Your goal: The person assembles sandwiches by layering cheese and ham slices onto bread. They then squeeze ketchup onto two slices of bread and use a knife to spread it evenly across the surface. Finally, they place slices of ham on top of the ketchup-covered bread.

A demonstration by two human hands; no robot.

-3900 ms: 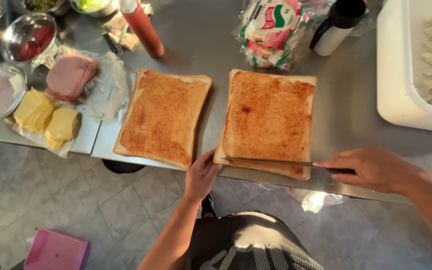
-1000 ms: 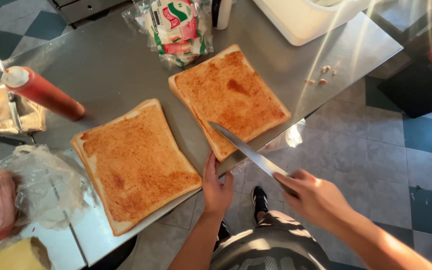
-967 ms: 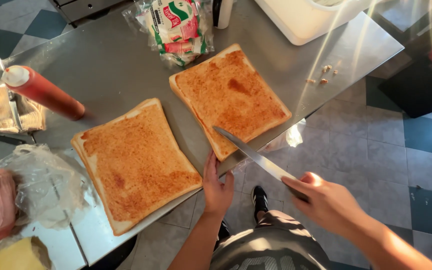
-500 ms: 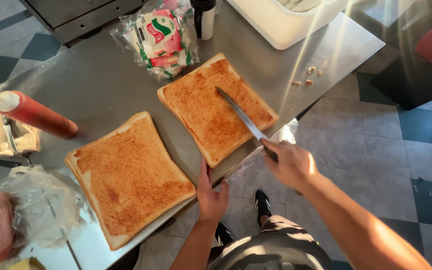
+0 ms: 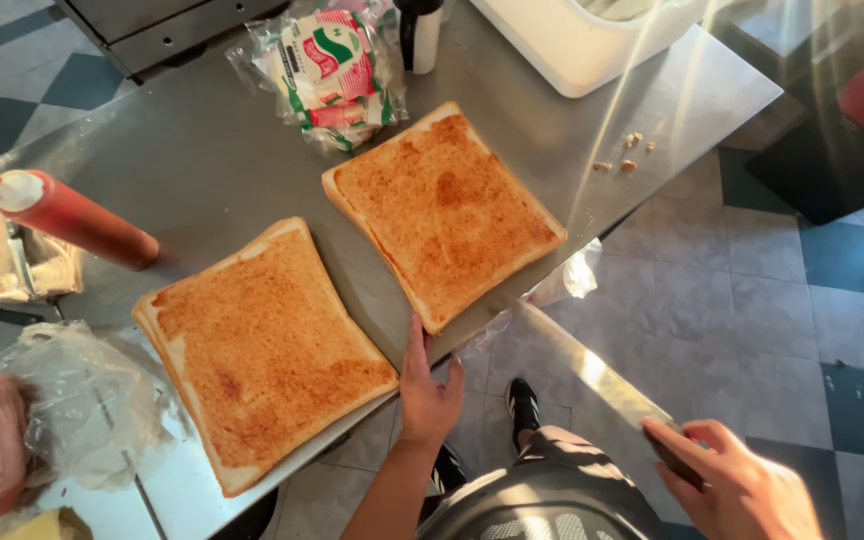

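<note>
**Knife held off the table edge, two toasted slabs on steel**

Fingers of the right hand (image 5: 742, 490) are wrapped tight around the dark handle of a long knife (image 5: 592, 375), whose blade runs toward ten o'clock, blurred and catching sunlight, over the tiled floor (image 5: 752, 300) and clear of the counter. The left hand (image 5: 430, 395) rests at the near rim of the steel table (image 5: 202, 160), fingers together and flat, its fingertips touching the six o'clock corner of the right toast slab (image 5: 444, 210); it pinches nothing. The left toast slab (image 5: 262, 350) lies just beside it at eight o'clock, the two apart. At ten o'clock of that slab lies a red squeeze bottle (image 5: 77, 220) on its side. A plastic bread bag (image 5: 337, 70) sits at twelve o'clock, and crumbs (image 5: 627, 155) lie at two o'clock.
</note>
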